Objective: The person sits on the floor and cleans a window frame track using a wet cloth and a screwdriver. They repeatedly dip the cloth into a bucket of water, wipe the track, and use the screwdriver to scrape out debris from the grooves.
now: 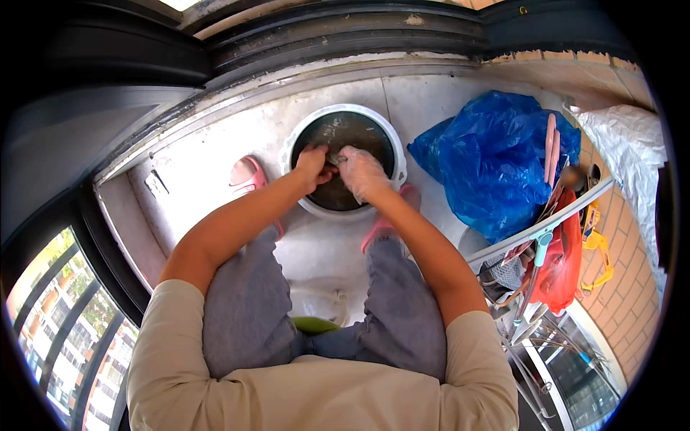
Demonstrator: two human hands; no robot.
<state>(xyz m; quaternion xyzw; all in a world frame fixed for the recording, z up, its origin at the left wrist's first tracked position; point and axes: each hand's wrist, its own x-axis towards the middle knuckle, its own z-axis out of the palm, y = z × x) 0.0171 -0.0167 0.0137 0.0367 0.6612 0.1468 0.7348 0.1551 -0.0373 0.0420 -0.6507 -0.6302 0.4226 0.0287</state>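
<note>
A round white basin (291, 136) of dark, murky water (348, 128) stands on the pale floor between my feet. My left hand (314, 168) is bare and held over the water, its fingers curled inward. Facing it, my right hand (363, 173) wears a clear plastic glove and is closed. Between the fingertips of both hands is a small greyish thing (335, 159), too covered to name. Pale bits float on the water beyond the hands.
A big blue plastic bag (489, 161) lies right of the basin. Farther right, a rack (503, 248) carries a red bag (563, 255) and other items. A pink slipper (248, 174) is left of the basin. Black window frames (345, 44) border the far side.
</note>
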